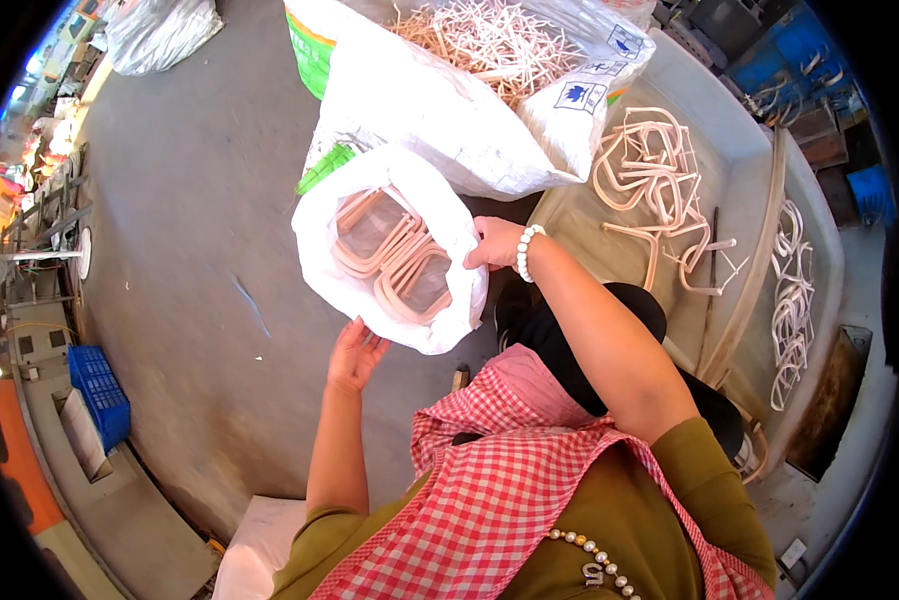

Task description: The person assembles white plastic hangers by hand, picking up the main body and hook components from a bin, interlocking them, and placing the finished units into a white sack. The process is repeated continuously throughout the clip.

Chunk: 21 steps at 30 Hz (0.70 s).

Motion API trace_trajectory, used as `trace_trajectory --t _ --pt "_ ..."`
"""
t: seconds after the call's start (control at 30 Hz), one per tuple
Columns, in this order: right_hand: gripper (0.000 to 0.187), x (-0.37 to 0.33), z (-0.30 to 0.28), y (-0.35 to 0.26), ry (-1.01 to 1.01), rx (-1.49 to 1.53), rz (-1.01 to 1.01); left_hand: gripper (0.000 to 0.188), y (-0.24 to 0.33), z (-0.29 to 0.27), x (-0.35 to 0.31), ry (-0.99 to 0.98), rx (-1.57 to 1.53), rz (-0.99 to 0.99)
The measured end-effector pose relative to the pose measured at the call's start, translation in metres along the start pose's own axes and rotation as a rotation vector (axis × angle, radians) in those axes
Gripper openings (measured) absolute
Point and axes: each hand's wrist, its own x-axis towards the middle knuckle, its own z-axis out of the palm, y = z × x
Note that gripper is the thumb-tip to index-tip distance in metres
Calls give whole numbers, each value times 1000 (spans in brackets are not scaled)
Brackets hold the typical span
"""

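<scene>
A white woven sack point(314, 235) stands in front of me with its mouth rolled wide. Inside it lie several beige, bent plastic pieces point(399, 250) shaped like curved frames or handles. My right hand point(494, 243), with a white bead bracelet at the wrist, pinches the sack's right rim. At the sack's lower left edge, my left hand point(357, 355) has its fingers stretched out, the fingertips at or just under the cloth; whether they press on it I cannot tell.
Beyond stands a larger white sack point(429, 110) full of thin pale scraps point(499, 45). To the right, a grey tub point(739, 190) holds more beige bent pieces point(654, 180) and white ones point(791, 300). A blue crate point(99, 395) sits at far left.
</scene>
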Motion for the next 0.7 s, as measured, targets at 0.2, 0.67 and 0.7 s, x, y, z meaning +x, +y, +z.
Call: trace_trajectory --t 0.2,0.67,0.7 --pt "37 4 23 -7 526 -594 -60 37 16 5 7 323 241 273" --pt "34 -5 -23 2 621 -568 27 71 113 -1 33 27 -95 409" --pt "33 -4 -24 3 617 -555 25 73 117 -9 51 15 -77 295"
